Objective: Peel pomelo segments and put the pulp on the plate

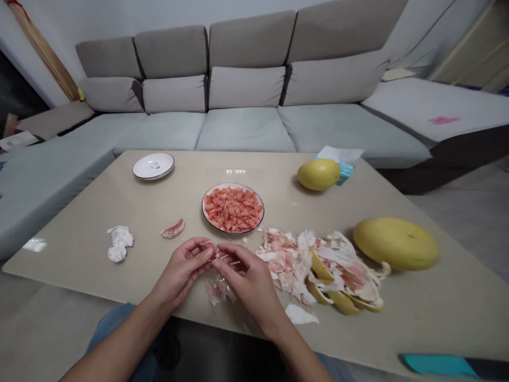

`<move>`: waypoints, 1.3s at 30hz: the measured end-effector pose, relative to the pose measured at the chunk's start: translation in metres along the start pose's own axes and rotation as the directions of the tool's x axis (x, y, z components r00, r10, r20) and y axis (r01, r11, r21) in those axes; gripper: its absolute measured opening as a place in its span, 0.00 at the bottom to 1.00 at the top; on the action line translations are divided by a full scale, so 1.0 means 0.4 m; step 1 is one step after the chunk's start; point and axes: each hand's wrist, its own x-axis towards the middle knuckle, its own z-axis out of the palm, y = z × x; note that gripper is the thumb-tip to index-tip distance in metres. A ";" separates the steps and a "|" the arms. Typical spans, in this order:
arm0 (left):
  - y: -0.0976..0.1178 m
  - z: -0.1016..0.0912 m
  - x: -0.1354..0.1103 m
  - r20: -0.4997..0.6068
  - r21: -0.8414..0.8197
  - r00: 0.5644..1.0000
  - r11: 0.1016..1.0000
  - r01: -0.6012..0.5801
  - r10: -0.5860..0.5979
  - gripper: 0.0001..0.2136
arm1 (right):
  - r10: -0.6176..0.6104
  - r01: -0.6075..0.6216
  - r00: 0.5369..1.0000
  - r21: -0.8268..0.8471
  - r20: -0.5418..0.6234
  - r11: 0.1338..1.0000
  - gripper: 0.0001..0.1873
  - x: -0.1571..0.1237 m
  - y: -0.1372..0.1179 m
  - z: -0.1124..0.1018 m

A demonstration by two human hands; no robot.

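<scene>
Pink pomelo flesh (209,247), pinched in left hand (182,265) and right hand (247,278), both grips closed, peel heap (314,270) beside

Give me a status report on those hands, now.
Left hand and right hand pinching pink pomelo segment. Torn membrane below. Peel heap right of them.

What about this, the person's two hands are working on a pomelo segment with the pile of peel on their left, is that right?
Not quite: the head view shows the pile of pomelo peel on the person's right, not their left. The left hand and right hand are at the pomelo segment, as you said.
</scene>
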 end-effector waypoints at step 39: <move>-0.013 0.011 -0.011 0.150 0.668 0.936 0.666 -0.332 0.317 0.07 | -0.400 0.363 0.915 -0.337 -0.045 0.869 0.06 -0.004 0.002 -0.020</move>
